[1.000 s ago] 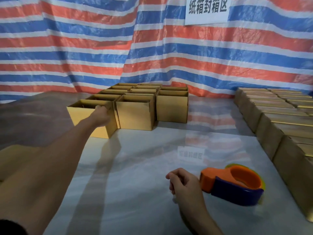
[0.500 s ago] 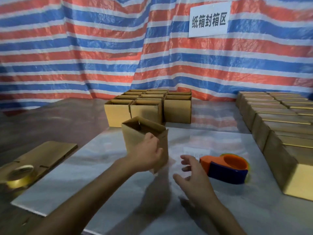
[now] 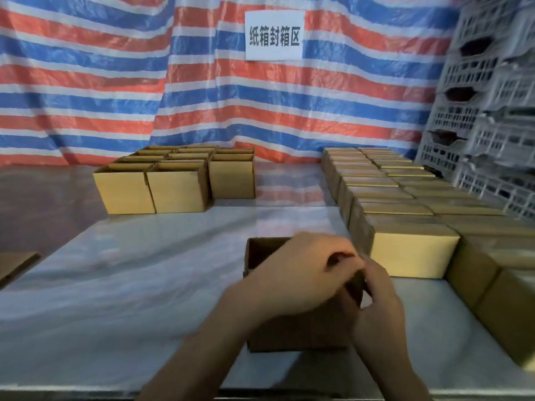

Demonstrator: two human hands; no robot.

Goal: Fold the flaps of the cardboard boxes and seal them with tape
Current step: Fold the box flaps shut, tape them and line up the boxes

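Note:
An open cardboard box stands on the white table right in front of me, its dark inside showing at the left. My left hand reaches across the top, fingers curled over the box's right edge. My right hand meets it at the right side and grips the right flap. Motion blurs both hands. No tape dispenser is in sight.
Several open boxes stand grouped at the back left. Rows of closed boxes run along the right side, close to the box I hold. Grey plastic crates are stacked at the far right. A flat cardboard piece lies at the left edge.
My left hand took a box from the back group and brought it to the table in front of me. My right hand has moved onto its right side. The view has shifted right.

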